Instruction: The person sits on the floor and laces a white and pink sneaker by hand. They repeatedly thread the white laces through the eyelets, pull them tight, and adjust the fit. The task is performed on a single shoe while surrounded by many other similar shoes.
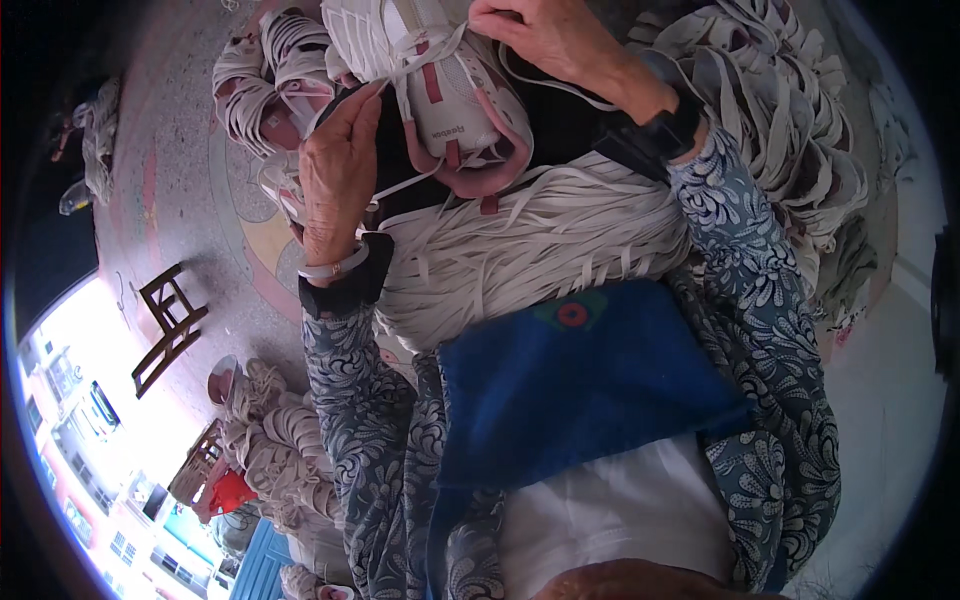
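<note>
A white and pink sneaker [450, 122] lies in front of me with its pink-lined collar toward me. Across its upper run pale laces. My left hand [338, 170], left of the sneaker, is closed with thumb and fingers pinching a white shoelace [405, 68]. To the right, my right hand [560, 42] is also closed, its fingertips on the lace near the top edge of the view. Between the hands the lace stretches over the sneaker. Just below the sneaker, a thick bundle of loose flat white laces [540, 235] rests across my lap, above a blue apron [580, 375].
More pink and white shoe uppers [275, 85] lie beyond my left hand. A large heap of shoe uppers [775, 110] is at the right. Further piled shoes [285, 440] and a small wooden stool [170, 328] stand on the speckled floor at left.
</note>
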### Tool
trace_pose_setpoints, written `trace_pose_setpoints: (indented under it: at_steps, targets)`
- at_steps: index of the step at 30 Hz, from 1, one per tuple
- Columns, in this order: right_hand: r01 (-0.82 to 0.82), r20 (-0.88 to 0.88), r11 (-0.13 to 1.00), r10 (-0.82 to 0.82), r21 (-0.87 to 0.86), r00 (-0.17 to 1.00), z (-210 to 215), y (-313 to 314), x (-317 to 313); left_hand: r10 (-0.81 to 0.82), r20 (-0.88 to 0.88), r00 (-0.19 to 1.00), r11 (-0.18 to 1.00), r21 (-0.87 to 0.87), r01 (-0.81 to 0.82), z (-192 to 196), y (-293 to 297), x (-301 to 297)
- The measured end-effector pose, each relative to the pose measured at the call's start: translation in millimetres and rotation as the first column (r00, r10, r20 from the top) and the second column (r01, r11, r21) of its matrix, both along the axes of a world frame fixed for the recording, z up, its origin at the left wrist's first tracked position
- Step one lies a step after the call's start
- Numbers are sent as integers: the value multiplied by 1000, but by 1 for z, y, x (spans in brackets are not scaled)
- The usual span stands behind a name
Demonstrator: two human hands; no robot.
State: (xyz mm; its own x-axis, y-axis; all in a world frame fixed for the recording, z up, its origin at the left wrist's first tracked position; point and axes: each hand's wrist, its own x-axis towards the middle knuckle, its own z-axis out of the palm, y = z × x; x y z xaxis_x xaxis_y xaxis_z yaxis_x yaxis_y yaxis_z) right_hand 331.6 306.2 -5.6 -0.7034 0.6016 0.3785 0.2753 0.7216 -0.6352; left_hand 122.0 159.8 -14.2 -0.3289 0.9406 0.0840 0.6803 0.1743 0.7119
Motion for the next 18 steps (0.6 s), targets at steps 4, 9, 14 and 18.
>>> trace_pose_setpoints:
  at_steps: [4,9,14,18]
  targets:
    - [-38,2,980,40,-194,999,15,-10,16,-33,12,999,994,-108,35,18,4,6]
    - [-38,-42,998,35,-56,999,3,-13,7,-116,-4,993,993,-6,116,8,14,0]
    - [-53,102,976,76,-212,992,19,-9,5,-116,262,958,967,-189,169,17,27,-8]
    - [-108,213,989,128,-99,969,17,-2,0,-112,193,975,948,-273,162,27,38,-9]
